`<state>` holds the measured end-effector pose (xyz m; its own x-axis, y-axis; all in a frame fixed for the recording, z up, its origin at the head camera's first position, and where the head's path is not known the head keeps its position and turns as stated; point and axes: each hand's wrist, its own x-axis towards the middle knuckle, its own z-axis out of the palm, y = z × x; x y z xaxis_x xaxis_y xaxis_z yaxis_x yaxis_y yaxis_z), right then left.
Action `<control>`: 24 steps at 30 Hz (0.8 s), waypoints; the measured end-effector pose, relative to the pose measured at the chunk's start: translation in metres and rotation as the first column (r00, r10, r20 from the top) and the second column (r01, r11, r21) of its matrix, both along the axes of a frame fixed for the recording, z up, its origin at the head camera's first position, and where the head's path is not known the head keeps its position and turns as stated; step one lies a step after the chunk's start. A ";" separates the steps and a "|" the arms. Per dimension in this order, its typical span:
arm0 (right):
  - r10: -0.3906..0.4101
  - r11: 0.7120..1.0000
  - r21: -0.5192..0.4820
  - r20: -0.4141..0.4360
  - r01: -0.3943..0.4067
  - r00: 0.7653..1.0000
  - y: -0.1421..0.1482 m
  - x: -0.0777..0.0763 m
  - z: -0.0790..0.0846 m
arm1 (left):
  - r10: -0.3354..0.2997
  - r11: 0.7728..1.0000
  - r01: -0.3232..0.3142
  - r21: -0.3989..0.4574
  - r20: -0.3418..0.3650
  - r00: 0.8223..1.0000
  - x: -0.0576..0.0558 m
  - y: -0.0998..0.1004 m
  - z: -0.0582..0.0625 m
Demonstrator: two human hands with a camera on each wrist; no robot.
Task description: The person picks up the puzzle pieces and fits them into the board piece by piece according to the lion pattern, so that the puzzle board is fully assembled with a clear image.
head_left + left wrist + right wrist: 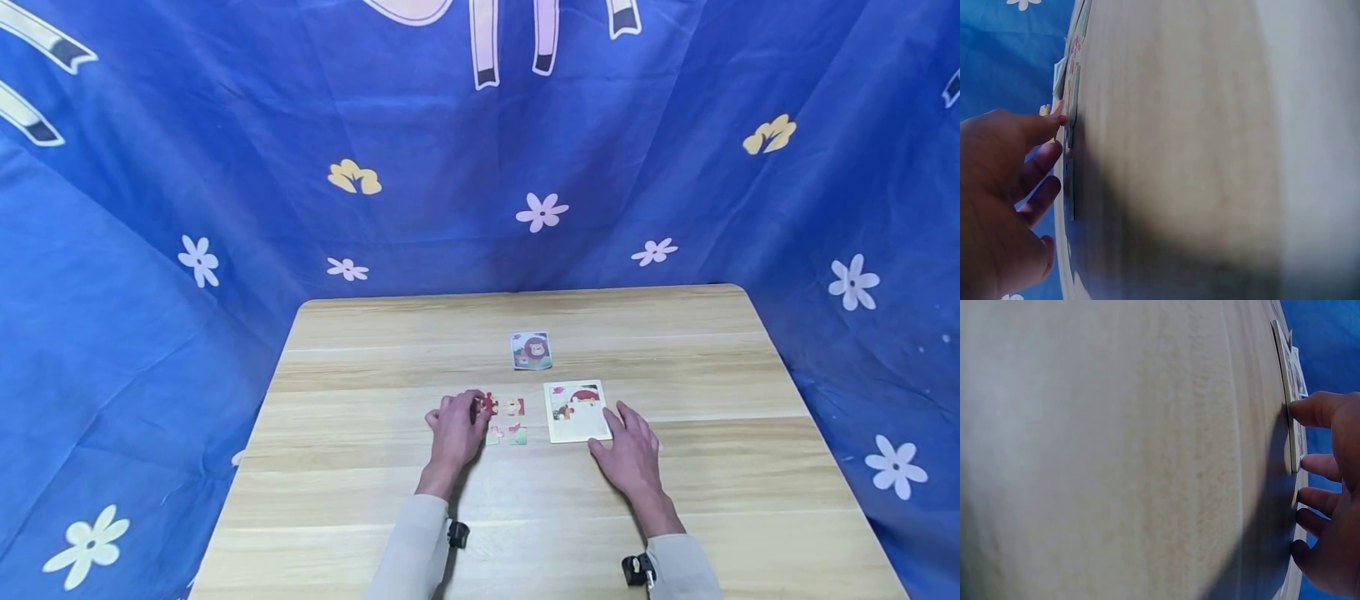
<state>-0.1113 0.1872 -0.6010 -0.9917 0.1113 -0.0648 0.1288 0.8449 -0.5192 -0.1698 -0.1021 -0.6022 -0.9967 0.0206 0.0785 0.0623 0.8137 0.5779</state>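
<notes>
Near the middle of the table, my left hand (457, 429) pinches a red puzzle piece (489, 403) between thumb and fingertips. Its fingers partly cover that piece. Beside it lie loose puzzle pieces: one with red and yellow (515, 407), a green and pink one (518, 434) and a pale green one (494, 435). To the right is a white puzzle board (577, 431), its upper part partly filled with picture pieces. My right hand (632, 450) rests at the board's lower right corner, thumb touching the front edge and index finger the right edge, the other fingers spread on the table.
A small picture card (532, 351) showing a lion lies behind the board. The wood-grain table (360, 350) ends at a blue curtain (442, 183) with flowers and animal legs on it. Each wrist carries a small black camera mount (458, 534).
</notes>
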 end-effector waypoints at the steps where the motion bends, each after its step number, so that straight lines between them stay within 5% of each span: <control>1: 0.000 1.000 -0.001 0.000 0.000 1.000 0.000 0.000 0.000 | 0.001 1.000 -0.001 0.006 0.003 1.000 0.000 0.000 0.000; 13: -0.003 1.000 -0.014 -0.003 0.003 1.000 0.002 -0.001 0.000 | -0.018 0.980 0.015 0.199 0.016 1.000 0.003 0.005 0.005; 24: -0.013 0.999 -0.031 0.019 0.014 1.000 0.003 -0.001 -0.001 | -0.068 0.969 0.063 0.238 0.011 0.998 0.008 0.024 0.006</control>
